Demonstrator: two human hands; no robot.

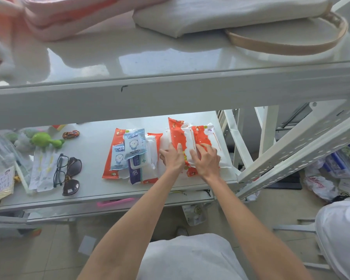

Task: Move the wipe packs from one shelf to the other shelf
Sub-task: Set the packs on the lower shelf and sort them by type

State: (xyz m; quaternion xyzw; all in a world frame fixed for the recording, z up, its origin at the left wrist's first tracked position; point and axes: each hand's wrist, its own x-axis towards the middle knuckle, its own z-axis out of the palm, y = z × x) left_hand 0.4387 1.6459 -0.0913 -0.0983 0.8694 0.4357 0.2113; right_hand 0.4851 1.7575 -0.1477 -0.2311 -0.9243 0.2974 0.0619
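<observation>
Filling the top, upper shelf (129, 63): glossy white board. It carries a white fabric bag (220, 15) with a tan handle and a pink bag (73, 17), both cut off by the frame's upper edge; the pink one is blurred.
Lower shelf (89, 154): white and lit from the right. Its back part is hidden behind the upper shelf's front rail.
Left hand (173, 156): grips the left edge of the orange-and-white wipe packs (198, 138). The thumb lies on top and the fingers curl down the side, with their tips out of sight.
Right hand (207, 160): holds the same packs from above. Its bent fingers are close together and the tips press into the white middle; the thumb is hidden.
Orange-and-white wipe packs: at the right end of the lower shelf, stacked or overlapping (how many, I cannot tell).
Second pile: just left of the hands. Two small blue wipe packs (134, 143) lie on a long orange pack (109, 166) and a purple-and-white pack (138, 172), with more white packs half buried.
White sleeves (41, 170): long packets further left, print unreadable.
Sunglasses (72, 176): dark and folded, touching the black-framed glasses (59, 170).
Green toy (42, 139): near the back, beside crumpled clear plastic.
Toy car (70, 134): orange, just right of the green toy.
</observation>
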